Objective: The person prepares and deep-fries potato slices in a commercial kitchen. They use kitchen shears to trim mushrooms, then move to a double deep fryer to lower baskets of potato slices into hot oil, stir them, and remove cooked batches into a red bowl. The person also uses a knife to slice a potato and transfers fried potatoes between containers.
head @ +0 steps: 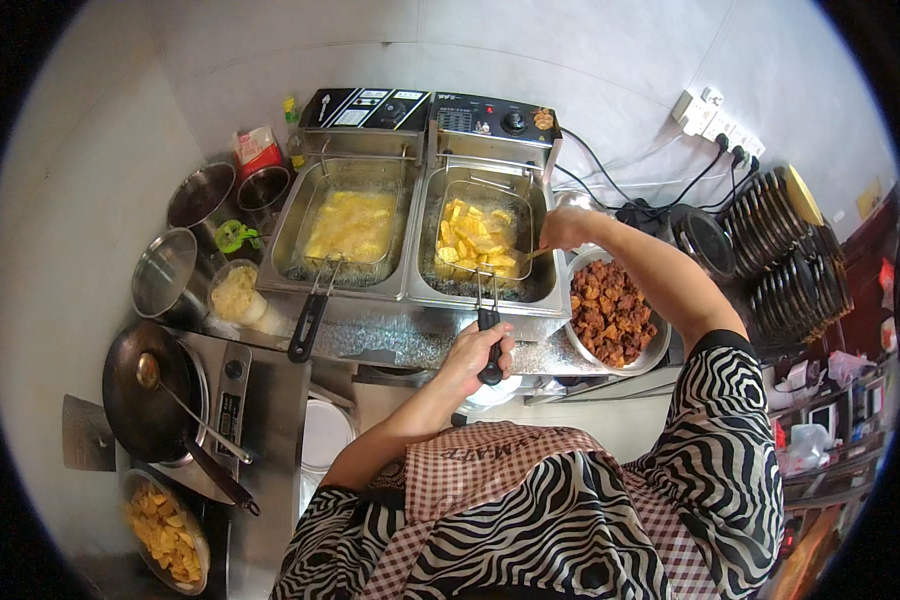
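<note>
My left hand (477, 355) grips the black handle (490, 367) of the right fryer's wire basket (529, 217). Yellow potato pieces (474, 234) lie heaped in that basket, inside the right tank of the electric deep fryer (495, 120). My right hand (568, 227) is closed around the handle of a utensil (534, 255) that reaches into the basket's right side; its working end is partly hidden among the pieces. In the left tank, a second basket (352, 225) holds more yellow pieces under bubbling oil, its black handle (309, 328) sticking out over the front.
Browned fried chunks fill a metal bowl (658, 352) right of the fryer. Sizzling plates (776, 217) stand stacked farther right, below plugged-in power cords (690, 180). On the left are steel pots (166, 274), a wok (146, 405) with a ladle (195, 420), and a bowl of yellow pieces (163, 532).
</note>
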`<state>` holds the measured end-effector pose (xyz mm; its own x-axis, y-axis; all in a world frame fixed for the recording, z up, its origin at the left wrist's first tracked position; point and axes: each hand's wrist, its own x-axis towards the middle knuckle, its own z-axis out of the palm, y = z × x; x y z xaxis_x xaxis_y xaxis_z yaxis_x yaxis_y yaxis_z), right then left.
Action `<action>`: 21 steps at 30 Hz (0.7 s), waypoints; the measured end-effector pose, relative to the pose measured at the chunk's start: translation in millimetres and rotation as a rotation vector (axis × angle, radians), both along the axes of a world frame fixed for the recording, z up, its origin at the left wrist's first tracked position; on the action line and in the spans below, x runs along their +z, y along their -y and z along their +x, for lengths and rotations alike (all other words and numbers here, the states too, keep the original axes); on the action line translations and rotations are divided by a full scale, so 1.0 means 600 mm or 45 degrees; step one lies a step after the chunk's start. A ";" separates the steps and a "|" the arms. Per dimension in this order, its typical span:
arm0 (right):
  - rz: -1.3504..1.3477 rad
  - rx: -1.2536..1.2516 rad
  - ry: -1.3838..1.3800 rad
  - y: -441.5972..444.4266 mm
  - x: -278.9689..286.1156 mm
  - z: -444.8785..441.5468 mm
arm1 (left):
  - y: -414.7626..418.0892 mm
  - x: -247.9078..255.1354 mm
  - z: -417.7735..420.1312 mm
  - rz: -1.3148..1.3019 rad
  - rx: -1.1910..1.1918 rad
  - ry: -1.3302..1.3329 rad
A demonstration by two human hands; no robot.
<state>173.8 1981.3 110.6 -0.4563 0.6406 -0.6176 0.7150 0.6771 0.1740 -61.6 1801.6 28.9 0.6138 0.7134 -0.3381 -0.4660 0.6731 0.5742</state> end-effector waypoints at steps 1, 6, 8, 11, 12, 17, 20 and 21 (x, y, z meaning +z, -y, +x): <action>0.013 -0.036 -0.107 0.006 -0.003 0.016 | 0.000 0.002 -0.001 0.010 -0.012 -0.004; -0.058 0.061 -0.243 0.014 -0.011 0.030 | 0.000 0.015 -0.020 0.058 -0.046 -0.107; -0.100 0.085 -0.020 -0.009 -0.009 0.032 | -0.005 0.014 -0.017 0.078 -0.108 -0.118; 0.128 -0.404 0.119 0.010 0.047 -0.081 | -0.002 0.013 -0.030 0.007 -0.049 -0.085; 0.147 -0.080 0.048 -0.030 -0.020 0.001 | 0.001 0.022 -0.012 0.001 -0.085 -0.062; -0.033 0.073 -0.595 -0.004 -0.050 0.077 | 0.002 0.008 -0.002 0.041 -0.021 -0.060; 0.017 -0.650 -0.492 0.058 -0.023 -0.010 | -0.001 0.005 -0.013 0.020 0.009 -0.060; 0.062 -0.681 -0.539 0.072 -0.029 -0.016 | -0.001 0.008 -0.010 0.024 -0.008 -0.065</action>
<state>164.5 1938.1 93.3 -0.2655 0.8678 -0.4201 0.9621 0.2105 -0.1731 -67.6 1802.3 33.4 0.6006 0.7160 -0.3558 -0.4317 0.6650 0.6095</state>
